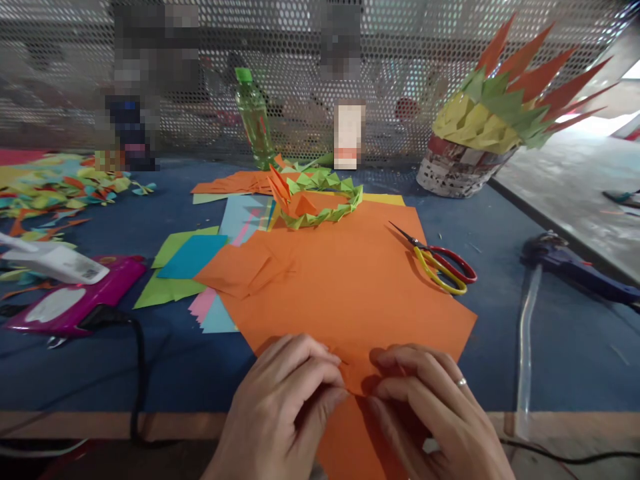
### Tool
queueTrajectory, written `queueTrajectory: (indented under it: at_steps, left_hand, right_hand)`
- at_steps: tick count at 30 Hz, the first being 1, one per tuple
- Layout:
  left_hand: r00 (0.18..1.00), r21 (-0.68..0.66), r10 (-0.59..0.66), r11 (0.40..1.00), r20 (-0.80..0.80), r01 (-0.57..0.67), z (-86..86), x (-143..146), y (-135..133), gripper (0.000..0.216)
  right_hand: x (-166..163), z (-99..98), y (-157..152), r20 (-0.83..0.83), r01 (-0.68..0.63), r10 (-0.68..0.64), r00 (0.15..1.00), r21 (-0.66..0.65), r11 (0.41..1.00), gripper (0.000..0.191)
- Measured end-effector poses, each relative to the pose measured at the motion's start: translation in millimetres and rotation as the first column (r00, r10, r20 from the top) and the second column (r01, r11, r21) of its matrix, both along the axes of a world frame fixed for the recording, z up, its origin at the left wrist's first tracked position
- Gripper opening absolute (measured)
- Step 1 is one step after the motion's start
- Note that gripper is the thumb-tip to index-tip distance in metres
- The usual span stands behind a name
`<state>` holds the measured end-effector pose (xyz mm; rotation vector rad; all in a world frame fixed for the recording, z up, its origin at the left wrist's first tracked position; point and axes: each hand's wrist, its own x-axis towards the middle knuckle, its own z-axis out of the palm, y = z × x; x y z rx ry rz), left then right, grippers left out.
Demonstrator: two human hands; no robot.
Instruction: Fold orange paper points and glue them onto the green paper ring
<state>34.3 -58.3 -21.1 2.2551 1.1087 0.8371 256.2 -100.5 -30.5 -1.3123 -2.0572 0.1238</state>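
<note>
Nearest the camera, the left hand (285,407) and the right hand (433,407) meet over a small orange paper piece (356,383) at the front edge of the desk (500,333). The fingers (310,373) of the left hand are pressed together and pinch the paper's left side; the right hand's fingers (400,373), one wearing a ring (461,382), curl in and pinch its right side. The piece lies on the near corner of a large orange sheet (350,280), which hangs slightly over the desk's wooden rim.

Just beyond, on the left, a black cable (140,373) runs off the edge from a pink device (75,300), with a white tool (55,261) lying across it. Loose green and blue paper squares (185,263) lie between the device and the orange sheet. On the right of the sheet lie scissors (443,263) with red and yellow handles, blades closed, and well apart from them a dark blue glue gun (575,267).

Farther back, a folded green and orange paper chain (320,197) rests on the far end of the sheet. A heap of paper scraps (60,187) is at far left. A green bottle (255,120) stands before the mesh screen (400,53), and a basket (457,167) at the right is topped with yellow, green and orange folded points.
</note>
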Motion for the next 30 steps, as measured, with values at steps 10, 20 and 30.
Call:
queueTrajectory:
  at_steps: [10,20,30]
  left_hand:
    - [0.999,0.018,0.049,0.999,-0.006,-0.049,0.8,4.8,-2.8,0.013]
    - [0.995,0.062,0.104,0.993,-0.011,-0.103,-1.1,12.4,-4.4,0.015]
    - [0.992,0.044,0.123,0.992,-0.035,-0.121,-0.7,15.0,-5.9,0.016]
  right_hand:
    - [-4.1,1.3,3.6,0.042,0.048,-0.048,0.998,0.008,0.999,0.009]
    - [-6.9,-2.2,4.3,0.057,0.084,-0.085,0.995,0.018,0.996,0.009]
    - [-8.1,-5.5,5.2,0.062,0.107,-0.109,0.992,0.038,0.994,0.014]
